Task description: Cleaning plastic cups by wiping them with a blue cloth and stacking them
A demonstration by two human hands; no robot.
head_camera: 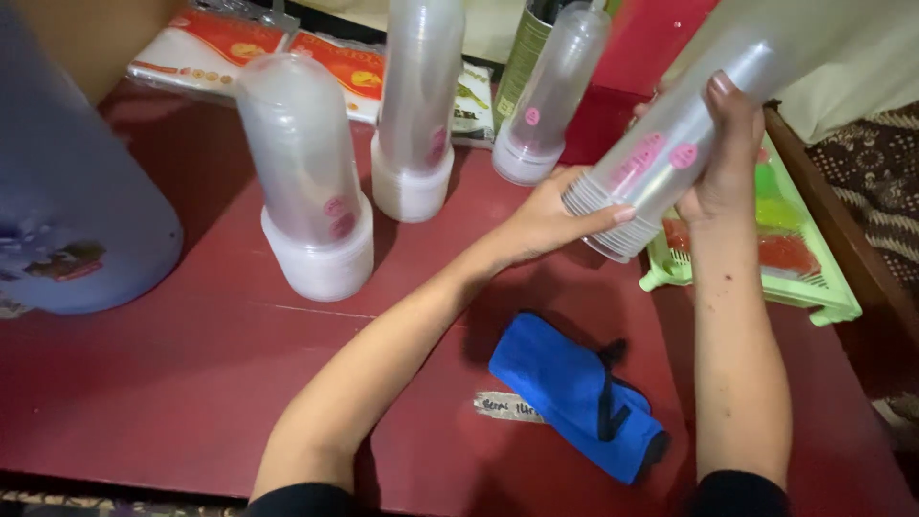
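The table [191,383] is dark red, worn and a little glossy, with a small paper label stuck near the front edge beside a folded blue cloth [574,397]. Both hands hold one wrapped cup stack [670,153], tilted in the air over the table's right side. The left hand [550,220] curls its fingers around the stack's lower, open end; the right hand [723,158] grips the middle from behind. Three more stacks stand upright on the table: one front left [304,182], one behind it [416,115], one leaning at the back [550,96]. A green tray [823,302] sits at the right edge, a large blue jug [67,191] at the left, and flat packets [220,48] lie along the back. Patterned fabric [881,191] shows beyond the right edge.
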